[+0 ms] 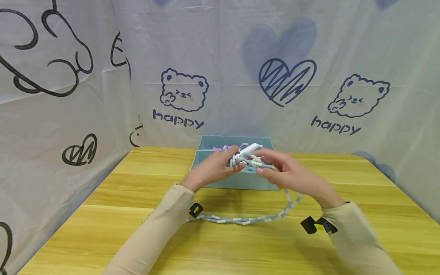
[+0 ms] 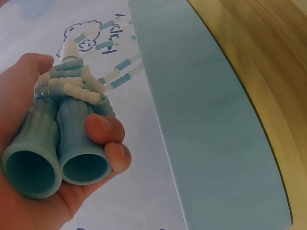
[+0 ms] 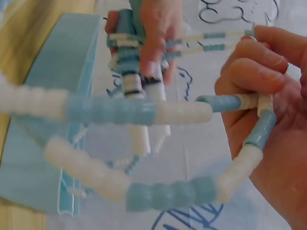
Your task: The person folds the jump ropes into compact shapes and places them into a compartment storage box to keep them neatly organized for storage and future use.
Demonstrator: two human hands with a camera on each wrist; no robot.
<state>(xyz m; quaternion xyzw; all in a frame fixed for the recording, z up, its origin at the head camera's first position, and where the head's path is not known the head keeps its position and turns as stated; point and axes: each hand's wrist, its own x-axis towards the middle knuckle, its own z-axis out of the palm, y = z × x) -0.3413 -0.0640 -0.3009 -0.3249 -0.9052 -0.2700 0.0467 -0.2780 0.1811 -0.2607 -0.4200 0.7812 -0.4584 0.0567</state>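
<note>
Sleeved forearms (image 1: 158, 229) angled inward, left grip (image 1: 215, 166) clasping two handles (image 2: 76, 132); right grip (image 1: 292, 172) holding beaded rope (image 3: 172, 194)

We wear long, plain cream sleeves (image 1: 152, 231), with a small black fitting (image 1: 196, 210) marked in yellow at the left one and a black, yellow-marked piece (image 1: 309, 225) at the right.

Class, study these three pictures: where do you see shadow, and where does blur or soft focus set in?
Head view: soft shadows on the table beside the sleeves; left wrist view: the handles have dark, shadowed hollow ends; right wrist view: the beaded rope blurs towards the picture's left edge.
</note>
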